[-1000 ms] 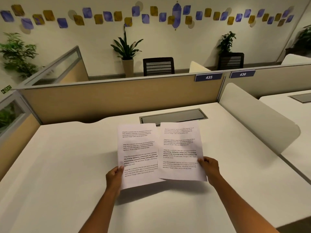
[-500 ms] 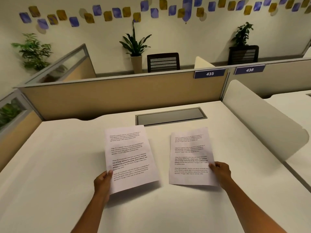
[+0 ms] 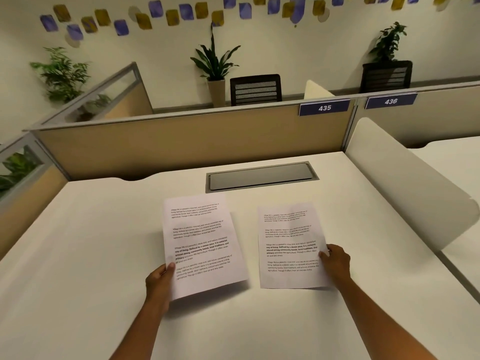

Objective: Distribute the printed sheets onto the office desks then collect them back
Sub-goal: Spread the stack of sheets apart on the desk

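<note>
Two printed sheets are over the white desk point(image 3: 78, 255). My left hand point(image 3: 159, 283) grips the left sheet point(image 3: 201, 245) at its lower left corner, and that sheet is lifted slightly and tilted, casting a shadow. The right sheet point(image 3: 291, 245) lies close to flat on the desk. My right hand point(image 3: 336, 261) holds it at its right edge, thumb on top. A gap of bare desk separates the two sheets.
A grey cable hatch point(image 3: 262, 176) is set into the desk just beyond the sheets. A tan partition point(image 3: 181, 141) with labels 435 and 436 closes the far side. A white curved divider point(image 3: 405, 188) stands on the right, with another desk point(image 3: 459, 162) past it.
The two sheets overlapped in front of me a second ago. My hands have drawn them apart sideways, and the right sheet has come down onto the desk.
</note>
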Demonstrator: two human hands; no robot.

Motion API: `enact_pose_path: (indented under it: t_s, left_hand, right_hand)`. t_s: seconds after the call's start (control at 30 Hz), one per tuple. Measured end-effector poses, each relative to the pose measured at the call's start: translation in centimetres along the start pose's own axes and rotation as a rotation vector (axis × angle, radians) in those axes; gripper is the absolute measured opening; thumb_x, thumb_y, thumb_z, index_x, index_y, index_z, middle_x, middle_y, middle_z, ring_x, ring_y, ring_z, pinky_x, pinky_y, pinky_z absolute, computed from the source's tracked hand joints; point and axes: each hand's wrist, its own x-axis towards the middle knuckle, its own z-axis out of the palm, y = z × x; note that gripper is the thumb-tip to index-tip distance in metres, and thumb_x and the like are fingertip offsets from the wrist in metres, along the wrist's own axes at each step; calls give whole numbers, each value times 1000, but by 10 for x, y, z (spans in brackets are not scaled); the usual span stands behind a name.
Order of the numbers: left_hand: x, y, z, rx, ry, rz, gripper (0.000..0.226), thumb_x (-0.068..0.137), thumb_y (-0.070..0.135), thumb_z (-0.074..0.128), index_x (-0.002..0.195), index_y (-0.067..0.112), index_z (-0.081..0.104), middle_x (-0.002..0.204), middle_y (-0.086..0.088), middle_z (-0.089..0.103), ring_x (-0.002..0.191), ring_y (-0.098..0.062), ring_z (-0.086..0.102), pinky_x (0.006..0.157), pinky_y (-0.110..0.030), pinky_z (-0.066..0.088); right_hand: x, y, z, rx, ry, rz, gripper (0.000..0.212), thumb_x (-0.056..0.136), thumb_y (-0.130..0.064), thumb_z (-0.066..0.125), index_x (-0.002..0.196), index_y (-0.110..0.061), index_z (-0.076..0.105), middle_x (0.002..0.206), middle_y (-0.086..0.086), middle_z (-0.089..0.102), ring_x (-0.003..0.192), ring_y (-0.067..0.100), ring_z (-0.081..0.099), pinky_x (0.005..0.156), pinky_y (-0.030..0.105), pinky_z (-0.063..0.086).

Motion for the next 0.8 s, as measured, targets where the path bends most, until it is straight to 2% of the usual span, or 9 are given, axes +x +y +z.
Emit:
enact_pose_path:
  t_s: [0.17, 0.3, 0.4, 0.5, 0.57, 0.63, 0.7, 0.8]
  left_hand:
    - [-4, 1, 4, 3, -11, 27, 15, 96, 15, 58, 103, 4, 65, 112, -21, 69, 104, -40, 65, 99, -49, 50]
    - [-5, 2, 7, -15, -23, 38, 20, 95, 13, 59, 108, -1, 65, 113, -22, 68, 103, -38, 65, 100, -48, 49]
    - [-8, 4, 13, -34, -46, 41, 19, 95, 12, 59, 108, -1, 65, 113, -23, 68, 105, -40, 64, 101, -49, 49]
    - [-14, 8, 20, -54, -75, 38, 15, 94, 12, 60, 103, 2, 67, 110, -22, 70, 104, -41, 66, 99, -51, 51]
    - [-19, 12, 23, -67, -95, 39, 10, 94, 13, 61, 96, 6, 68, 105, -20, 71, 99, -40, 67, 95, -50, 53]
    - [-22, 13, 23, -92, -114, 38, 7, 92, 13, 63, 93, 8, 69, 102, -18, 73, 96, -39, 69, 93, -50, 54]
    - [-23, 13, 18, -116, -135, 40, 8, 91, 14, 65, 95, 8, 69, 102, -17, 74, 94, -38, 70, 91, -50, 55]
    - [-18, 11, 8, -143, -153, 52, 14, 88, 16, 69, 99, 7, 71, 100, -14, 76, 91, -34, 73, 80, -41, 60]
  right_hand:
    - [-5, -5, 4, -128, 67, -46, 48, 94, -15, 59, 138, -3, 48, 136, 23, 53, 129, 41, 44, 106, 47, 37]
    - [-12, -23, 15, -69, 116, -137, 45, 91, -18, 63, 134, -7, 54, 136, 21, 51, 125, 42, 45, 103, 49, 39]
    - [-21, -43, 29, 144, -15, -195, 41, 90, -21, 67, 128, -6, 61, 127, 18, 61, 112, 33, 59, 100, 40, 47]
    - [-37, -63, 46, 305, -205, -186, 41, 88, -35, 70, 121, -12, 66, 115, 6, 70, 99, 19, 66, 93, 36, 53]
    - [-47, -74, 60, 368, -342, -166, 47, 86, -43, 70, 124, -15, 64, 113, 2, 70, 98, 18, 69, 91, 40, 57]
    - [-57, -86, 75, 435, -431, -147, 51, 85, -43, 71, 126, -16, 61, 113, 3, 69, 94, 18, 71, 81, 35, 61]
    - [-64, -95, 89, 448, -428, -166, 41, 83, -37, 74, 118, -17, 65, 105, 0, 69, 94, 17, 68, 72, 27, 59]
    - [-68, -104, 106, 432, -381, -183, 23, 81, -27, 78, 97, -11, 73, 92, 2, 73, 90, 23, 69, 80, 36, 59]
